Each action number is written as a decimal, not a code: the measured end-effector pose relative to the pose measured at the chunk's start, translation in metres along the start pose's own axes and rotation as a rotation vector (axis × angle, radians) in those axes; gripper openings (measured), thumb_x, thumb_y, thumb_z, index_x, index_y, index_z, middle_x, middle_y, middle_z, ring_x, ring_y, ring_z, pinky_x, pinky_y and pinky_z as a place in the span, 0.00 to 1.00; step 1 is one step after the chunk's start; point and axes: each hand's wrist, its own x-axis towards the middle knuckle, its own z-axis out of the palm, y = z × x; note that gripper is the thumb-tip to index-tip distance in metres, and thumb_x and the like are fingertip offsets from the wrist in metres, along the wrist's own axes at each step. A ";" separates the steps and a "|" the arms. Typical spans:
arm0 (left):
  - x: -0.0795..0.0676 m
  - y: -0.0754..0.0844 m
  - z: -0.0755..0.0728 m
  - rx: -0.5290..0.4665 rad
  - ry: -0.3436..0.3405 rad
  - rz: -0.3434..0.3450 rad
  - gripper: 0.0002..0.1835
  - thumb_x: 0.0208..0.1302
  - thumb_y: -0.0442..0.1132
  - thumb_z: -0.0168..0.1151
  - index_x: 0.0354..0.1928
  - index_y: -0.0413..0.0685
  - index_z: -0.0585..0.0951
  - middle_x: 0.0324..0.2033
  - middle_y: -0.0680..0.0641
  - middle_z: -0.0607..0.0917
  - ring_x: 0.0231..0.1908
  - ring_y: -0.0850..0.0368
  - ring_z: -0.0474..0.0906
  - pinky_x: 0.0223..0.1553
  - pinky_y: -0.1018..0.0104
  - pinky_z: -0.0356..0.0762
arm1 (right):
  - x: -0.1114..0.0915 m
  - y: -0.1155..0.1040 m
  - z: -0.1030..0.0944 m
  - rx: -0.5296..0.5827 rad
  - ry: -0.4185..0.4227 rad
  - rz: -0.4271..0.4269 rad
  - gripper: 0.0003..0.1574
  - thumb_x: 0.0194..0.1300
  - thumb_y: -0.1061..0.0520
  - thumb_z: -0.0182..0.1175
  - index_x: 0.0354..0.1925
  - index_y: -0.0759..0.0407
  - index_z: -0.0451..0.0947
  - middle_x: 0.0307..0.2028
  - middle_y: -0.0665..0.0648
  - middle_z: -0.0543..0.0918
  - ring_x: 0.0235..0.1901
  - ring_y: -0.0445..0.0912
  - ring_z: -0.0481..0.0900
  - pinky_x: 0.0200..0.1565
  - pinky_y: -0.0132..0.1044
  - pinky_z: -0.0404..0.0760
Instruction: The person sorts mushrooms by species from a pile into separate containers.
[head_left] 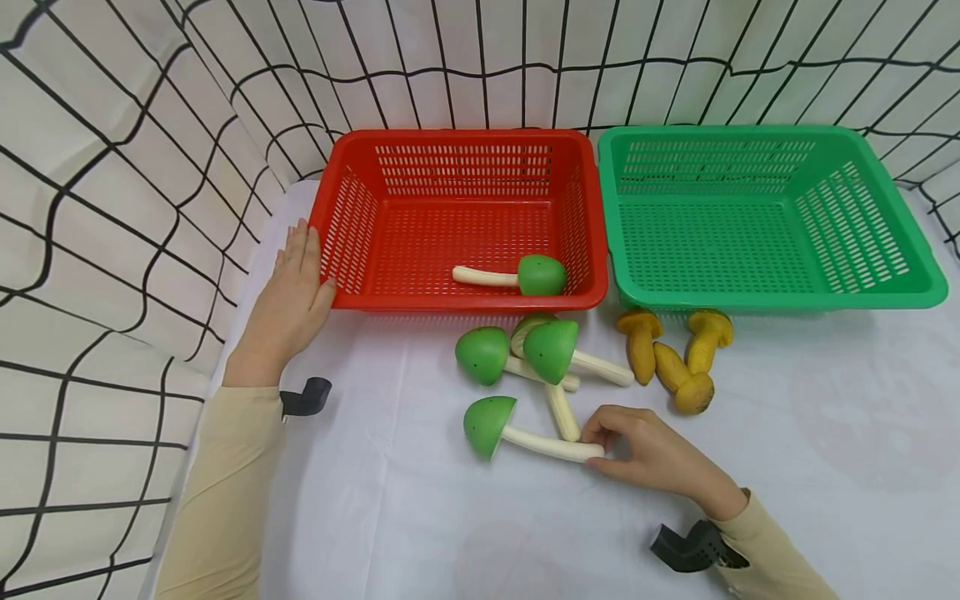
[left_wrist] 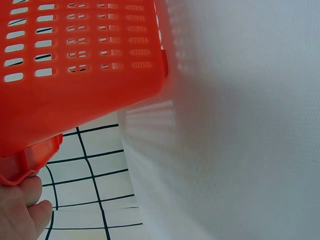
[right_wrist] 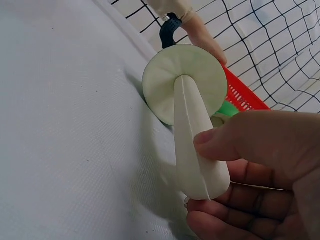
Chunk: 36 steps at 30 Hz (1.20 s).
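Thumb and fingers of my right hand (head_left: 645,450) pinch the stem end of a green-capped toy mushroom (head_left: 551,444), its cap pointing left over the white cloth. The right wrist view shows that pale stem (right_wrist: 195,130) between thumb and fingers, the cap's underside beyond. My left hand (head_left: 292,292) rests with straight fingers against the left rim of the red basket (head_left: 465,302). Inside that basket lies one green-capped mushroom (head_left: 542,275). Several more green mushrooms (head_left: 482,356) are heaped in front of it, one partly hidden under another.
A green basket (head_left: 780,302) stands right of the red one, rims close together. Before it lie three yellow-brown toy mushrooms (head_left: 705,342). Black wire grid (head_left: 480,73) over white panels borders the back and left. White cloth (head_left: 420,517) covers the table.
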 end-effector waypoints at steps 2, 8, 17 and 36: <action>0.000 0.000 0.000 -0.002 -0.001 0.001 0.34 0.69 0.40 0.36 0.70 0.28 0.42 0.72 0.34 0.40 0.71 0.44 0.32 0.69 0.50 0.36 | 0.001 0.000 0.000 0.008 -0.013 -0.006 0.15 0.52 0.62 0.70 0.37 0.50 0.76 0.31 0.41 0.77 0.30 0.35 0.74 0.32 0.28 0.77; -0.001 0.001 0.000 -0.001 -0.002 -0.004 0.34 0.69 0.40 0.36 0.70 0.27 0.43 0.72 0.34 0.40 0.71 0.44 0.33 0.69 0.50 0.37 | 0.004 0.000 0.001 0.031 -0.056 -0.020 0.15 0.51 0.60 0.71 0.37 0.48 0.78 0.31 0.40 0.77 0.29 0.35 0.73 0.31 0.27 0.76; -0.002 0.001 0.000 -0.003 0.000 -0.010 0.34 0.69 0.40 0.36 0.70 0.28 0.42 0.72 0.34 0.40 0.72 0.44 0.33 0.69 0.50 0.37 | 0.004 0.001 0.003 0.011 -0.067 -0.021 0.12 0.52 0.60 0.70 0.35 0.47 0.79 0.31 0.40 0.76 0.29 0.34 0.72 0.31 0.26 0.75; -0.002 0.002 -0.001 0.006 0.008 -0.016 0.34 0.68 0.40 0.37 0.71 0.28 0.43 0.72 0.34 0.40 0.72 0.45 0.32 0.69 0.50 0.38 | 0.008 -0.004 0.001 -0.008 0.045 -0.167 0.16 0.49 0.63 0.71 0.36 0.51 0.79 0.34 0.43 0.77 0.32 0.35 0.73 0.35 0.25 0.73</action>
